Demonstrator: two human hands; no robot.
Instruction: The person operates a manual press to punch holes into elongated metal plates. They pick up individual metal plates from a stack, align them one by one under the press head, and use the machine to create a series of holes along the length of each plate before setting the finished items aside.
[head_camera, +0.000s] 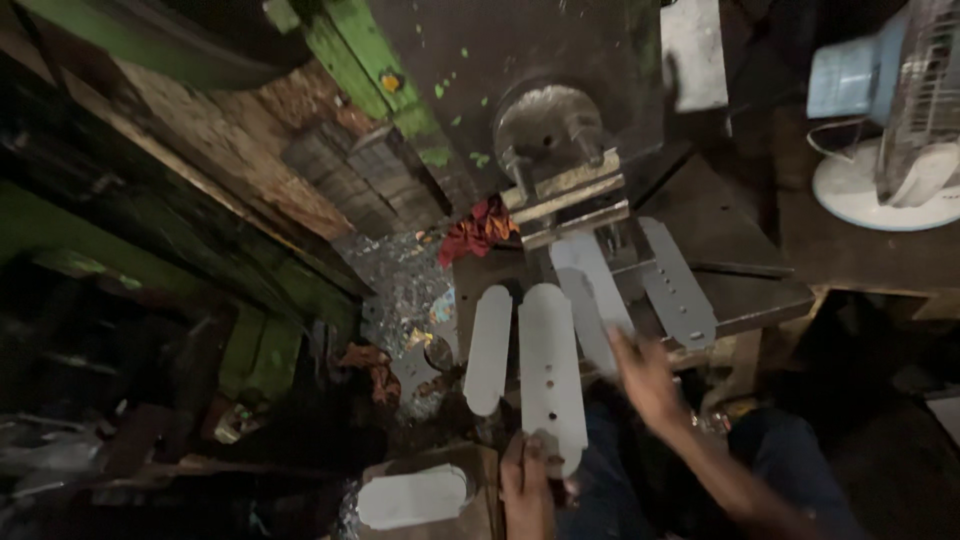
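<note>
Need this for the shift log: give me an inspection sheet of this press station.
Surface: dark press table, worn.
Job's things: rounded grey metal strips; one held at its near end by left hand; right hand on another strip lying under the die.
Clutter: red rag, metal scrap, spare strip.
Grips: left closed on strip; right blurred.
Cables: nothing seen.
Surroundings: fan, green frame.

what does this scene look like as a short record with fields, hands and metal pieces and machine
left hand: grips the near end of a long rounded metal strip with holes
right hand: on another metal strip that runs toward the press
press: dark machine with a round metal head
other strips: one left of the held strip, one at right, one low on a box
red rag: beside the press
fan: top right
</note>
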